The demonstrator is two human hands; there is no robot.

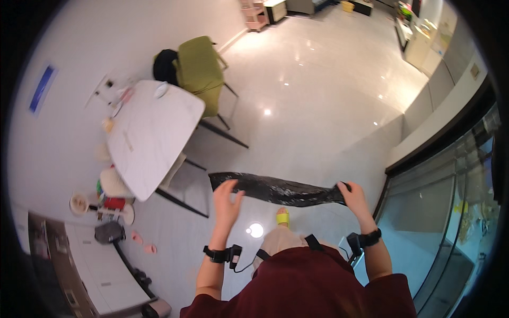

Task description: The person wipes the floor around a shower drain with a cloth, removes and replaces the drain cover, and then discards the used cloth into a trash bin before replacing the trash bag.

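Note:
A long black plastic bag point(286, 192) stretches sideways in front of me, thin, shiny and creased. My right hand point(356, 199) is closed around its gathered right end. At the wider left end, my left hand point(226, 205) overlaps the bag, thumb and fingers apart. Part of the bag shows in the gap between them; whether the fingertips touch the plastic I cannot make out. The bag hangs above the floor, over my foot in a yellow-green slipper point(283, 217). Black bands with small devices circle both my wrists.
To the left stands a white marble-look table point(154, 132) with dark legs reaching toward me. A green chair point(201, 71) is behind it, with a dark cloth on its back. Glass sliding doors point(424, 244) line the right side. Pink slippers point(150, 248) lie on the glossy floor.

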